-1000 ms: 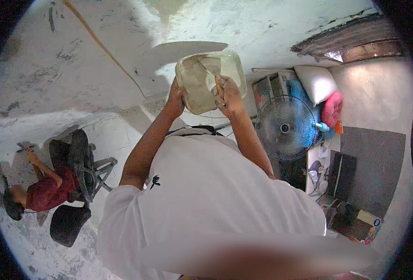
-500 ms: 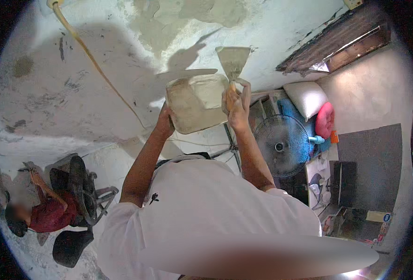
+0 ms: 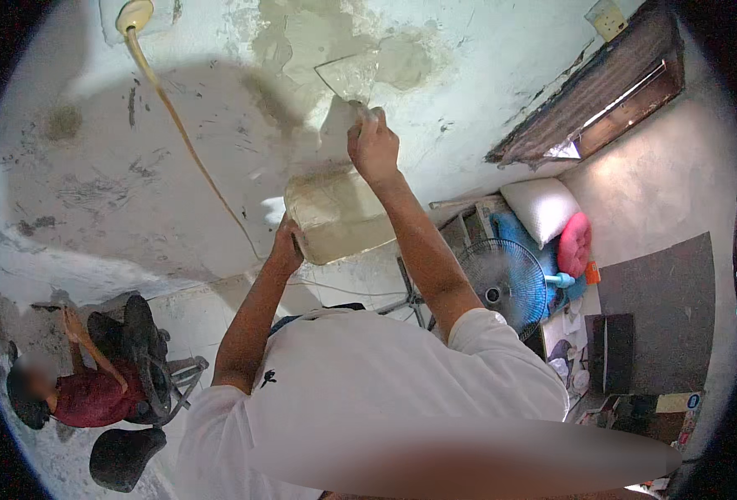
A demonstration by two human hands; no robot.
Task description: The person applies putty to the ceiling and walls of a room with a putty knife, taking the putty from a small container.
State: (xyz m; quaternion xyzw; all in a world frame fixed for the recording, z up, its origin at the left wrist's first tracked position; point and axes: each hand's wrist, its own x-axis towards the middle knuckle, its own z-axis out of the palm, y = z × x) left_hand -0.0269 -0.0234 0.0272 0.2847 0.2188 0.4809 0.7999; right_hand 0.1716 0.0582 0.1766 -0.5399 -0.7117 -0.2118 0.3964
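Left hand [image 3: 285, 247]: gripping my tub's [image 3: 347, 255] left edge (best held level).
Right hand [image 3: 375, 148]: gripping my scraper [image 3: 352, 79]; I should press evenly on the wall [image 3: 460, 92].

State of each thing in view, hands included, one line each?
Left hand: gripping tub's left side
Right hand: closed on scraper
Tub: open, held up, pale material inside
Scraper: blade at wall patch, seemingly touching
Wall patch: discoloured, uneven edges
Fan: grille on; spinning or not, unclear
Chair: occupied by person in red
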